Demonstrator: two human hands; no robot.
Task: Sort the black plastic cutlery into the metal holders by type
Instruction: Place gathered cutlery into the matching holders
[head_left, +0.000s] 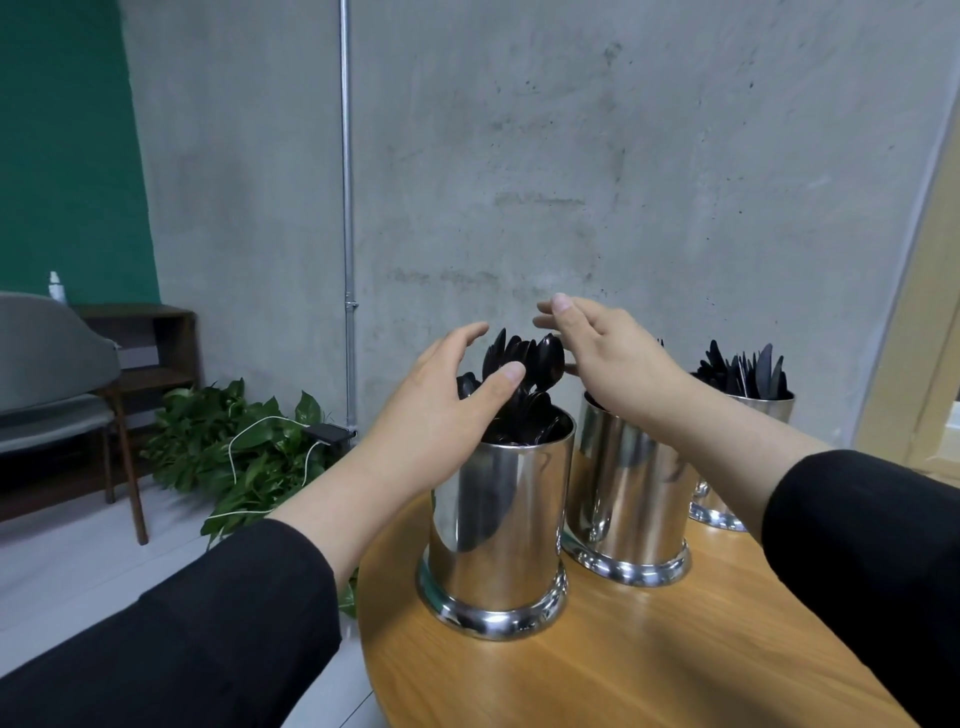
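Three shiny metal holders stand in a row on a round wooden table (649, 665). The nearest holder (498, 530) is packed with black plastic spoons (530, 374), bowls up. My left hand (441, 410) hovers at its left rim with fingers relaxed and thumb against the spoons. My right hand (602, 353) reaches over from the right, fingers straight, beside the spoon bowls. It covers most of the middle holder's (628, 499) contents. The far holder (727, 499) holds black knives and forks (748, 374). Neither hand grips anything.
A concrete wall with a metal pipe (347, 208) rises behind the table. On the floor at left lie leafy plants (234, 447) with a white cable. A grey chair (57, 384) and a dark shelf (150, 343) stand at far left.
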